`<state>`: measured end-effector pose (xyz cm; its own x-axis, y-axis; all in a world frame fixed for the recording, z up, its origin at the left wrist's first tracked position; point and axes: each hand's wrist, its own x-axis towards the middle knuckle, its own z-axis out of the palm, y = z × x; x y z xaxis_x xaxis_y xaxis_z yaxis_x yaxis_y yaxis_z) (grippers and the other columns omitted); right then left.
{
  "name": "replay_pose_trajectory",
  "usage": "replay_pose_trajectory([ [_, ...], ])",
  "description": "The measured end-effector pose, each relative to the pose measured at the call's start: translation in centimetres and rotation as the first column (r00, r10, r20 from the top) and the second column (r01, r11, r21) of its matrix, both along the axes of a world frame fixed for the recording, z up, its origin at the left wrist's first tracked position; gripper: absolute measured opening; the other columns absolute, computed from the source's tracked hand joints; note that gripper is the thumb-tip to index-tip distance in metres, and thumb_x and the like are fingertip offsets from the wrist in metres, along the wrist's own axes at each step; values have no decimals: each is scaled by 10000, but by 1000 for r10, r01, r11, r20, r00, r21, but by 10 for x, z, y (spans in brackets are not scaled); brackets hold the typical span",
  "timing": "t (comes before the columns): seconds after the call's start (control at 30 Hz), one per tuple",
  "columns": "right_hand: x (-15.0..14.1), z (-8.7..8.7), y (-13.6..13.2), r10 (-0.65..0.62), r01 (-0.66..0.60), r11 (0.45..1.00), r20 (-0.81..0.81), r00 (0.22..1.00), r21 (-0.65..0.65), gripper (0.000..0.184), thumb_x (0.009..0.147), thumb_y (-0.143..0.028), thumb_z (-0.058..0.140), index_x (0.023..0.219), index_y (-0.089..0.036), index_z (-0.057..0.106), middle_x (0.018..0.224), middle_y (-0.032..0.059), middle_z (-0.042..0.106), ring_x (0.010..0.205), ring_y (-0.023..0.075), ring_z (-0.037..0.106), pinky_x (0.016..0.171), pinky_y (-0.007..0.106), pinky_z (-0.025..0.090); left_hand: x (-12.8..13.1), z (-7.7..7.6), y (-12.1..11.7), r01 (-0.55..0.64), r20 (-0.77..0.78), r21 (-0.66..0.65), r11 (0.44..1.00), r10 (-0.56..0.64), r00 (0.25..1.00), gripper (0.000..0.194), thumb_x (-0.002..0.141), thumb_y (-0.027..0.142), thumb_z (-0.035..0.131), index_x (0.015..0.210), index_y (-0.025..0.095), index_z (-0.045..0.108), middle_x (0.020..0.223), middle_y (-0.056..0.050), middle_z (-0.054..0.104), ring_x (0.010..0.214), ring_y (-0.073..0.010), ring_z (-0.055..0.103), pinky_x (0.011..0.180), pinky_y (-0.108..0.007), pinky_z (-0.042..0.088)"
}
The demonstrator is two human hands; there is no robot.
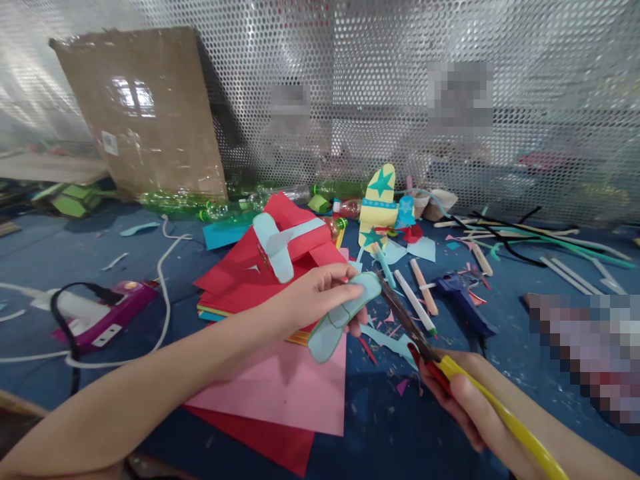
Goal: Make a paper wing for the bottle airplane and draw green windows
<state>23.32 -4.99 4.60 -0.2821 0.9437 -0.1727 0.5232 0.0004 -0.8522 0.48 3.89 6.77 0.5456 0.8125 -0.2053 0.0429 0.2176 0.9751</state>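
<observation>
My left hand (313,297) pinches a light-blue paper cut-out (345,317), a long rounded shape with pencil lines, held above the coloured paper. My right hand (463,397) grips yellow-and-red-handled scissors (425,347); their dark blades point up-left and meet the cut-out's upper right end. Under both hands lies a pink sheet (295,390) on a stack of red sheets (250,280). A red paper plane with pale-blue wings (280,243) rests on that stack.
A yellow paper plane with teal stars (379,207) stands behind. A blue glue gun (463,297), glue sticks (415,300), a purple device with cables (107,313), green plastic bottles (200,203), cardboard (145,110) and paper scraps lie on the blue table (50,247). Perforated metal mesh backs it.
</observation>
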Motion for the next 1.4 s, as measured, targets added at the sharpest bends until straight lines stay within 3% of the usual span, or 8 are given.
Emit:
replay_pose_trajectory([
  [0.1,-1,0,-1,-9,10,999,-32,999,37,683,815,-894,277,645,-246,410,576,-38,430,412,110,362,383,251,363,-1,0,0,-24,-83,50,998,28,996,118,909,249,604,812,182,597,562,47,637,413,-76,544,459,-198,441],
  [0.27,0,-6,-3,-31,33,999,-74,997,26,671,800,-896,303,644,-251,401,607,-7,466,450,138,423,349,248,385,-4,-5,7,-54,-134,142,988,73,988,156,869,293,666,802,157,701,613,37,615,461,-61,482,429,-179,358],
  [0.47,5,-15,-7,-66,69,993,-33,997,100,699,824,-867,341,821,-227,622,712,33,611,443,133,425,406,277,429,-6,-6,9,-85,-186,141,986,110,976,229,815,367,724,737,153,743,522,51,514,449,-62,380,429,-201,259],
  [0.6,1,-4,-3,70,-68,990,-6,998,124,697,818,-893,276,628,-244,443,569,-20,481,456,126,413,449,272,400,-6,-6,8,-76,-169,113,991,94,981,207,788,360,739,741,160,762,518,53,526,440,-63,373,428,-207,263],
  [0.7,0,4,0,110,-109,991,-14,994,81,690,788,-919,279,634,-252,367,576,-49,396,433,109,382,420,265,338,-5,-5,5,-40,-171,117,992,60,983,188,779,333,739,717,158,765,527,38,559,449,-71,407,428,-211,279],
  [0.83,2,3,-1,150,-150,989,-14,989,-8,711,761,-940,275,675,-244,392,600,-66,378,415,94,374,435,270,319,-3,-2,-1,-5,-203,98,995,24,979,205,804,331,715,702,159,760,504,44,538,432,-68,399,412,-210,254],
  [1.0,3,-6,-6,82,-80,995,-25,996,56,718,787,-920,279,736,-233,481,644,-41,450,434,103,384,432,271,344,2,0,-6,-5,-184,73,997,18,983,212,785,309,729,647,149,747,490,59,474,450,-59,328,417,-205,221],
  [1.4,0,4,-1,131,-130,991,-63,989,14,700,745,-948,293,659,-254,338,608,-44,393,431,108,393,432,273,366,3,-1,-9,-11,-171,60,998,22,985,201,785,332,718,694,159,766,532,49,509,486,-77,371,463,-217,272],
])
